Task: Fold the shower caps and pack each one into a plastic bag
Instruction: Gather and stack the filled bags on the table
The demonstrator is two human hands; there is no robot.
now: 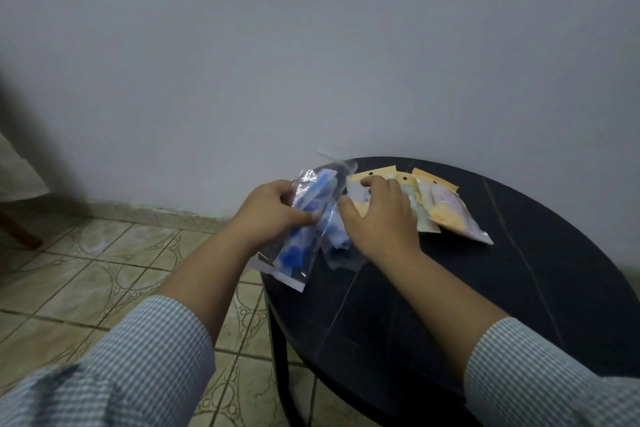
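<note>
Clear plastic: a see-through plastic bag [300,218] with a blue shower cap [313,204] inside is the thing being handled; the picture is a little blurred here.
Left fingers: the fingers [304,218] of the left hand [273,210] are curled round the bag, thumb on its near face, pinching it about halfway along.
Right fingers: the right hand [381,215] lies palm down, fingers curled; the thumb touches the bag's right edge, and the other fingertips rest on the yellow-topped packets. Whether they grip anything I cannot tell.
Bag position: it is tilted, its upper end toward the wall, its lower white-edged end hanging past the counter's left rim, over the floor.
Second blue piece: more blue material in clear plastic [337,239] lies on the counter just beside the held bag, partly under the right wrist.
Packed ones: three packets with yellow header cards [446,211] lie overlapping in a row near the counter's far edge, pale yellow and pink contents showing through.
Counter: a round black counter [519,288] on dark legs, standing against the wall.
Sleeves: both forearms are bare to the striped blue-and-white sleeves [149,357].
Floor: beige patterned tile floor [86,270] on the left.
Wall: plain pale grey wall [311,45].
</note>
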